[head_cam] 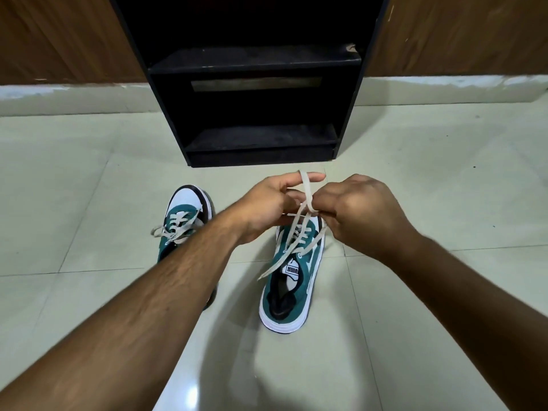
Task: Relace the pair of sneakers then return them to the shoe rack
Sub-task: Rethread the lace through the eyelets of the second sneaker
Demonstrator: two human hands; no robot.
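Sneaker (292, 280) lace (307, 191): gripped by left hand (267, 203), right hand (361, 209); rack (255, 72) shelves bare

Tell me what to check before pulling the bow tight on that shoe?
1. Lace looped over a finger: ok, the lace wraps the left hand index finger.
2. Other end pinched: ok, the right hand grips the lace beside the loop.
3. Lace threaded through the eyelets: ok on the right sneaker, as far as the hands let you see.
4. Shoe flat on the floor: ok.
5. Left sneaker tied: cannot tell, its lace ends lie loose and the arm hides part.
6. Space on the shoe rack: ok, the bottom shelf shows nothing on it.
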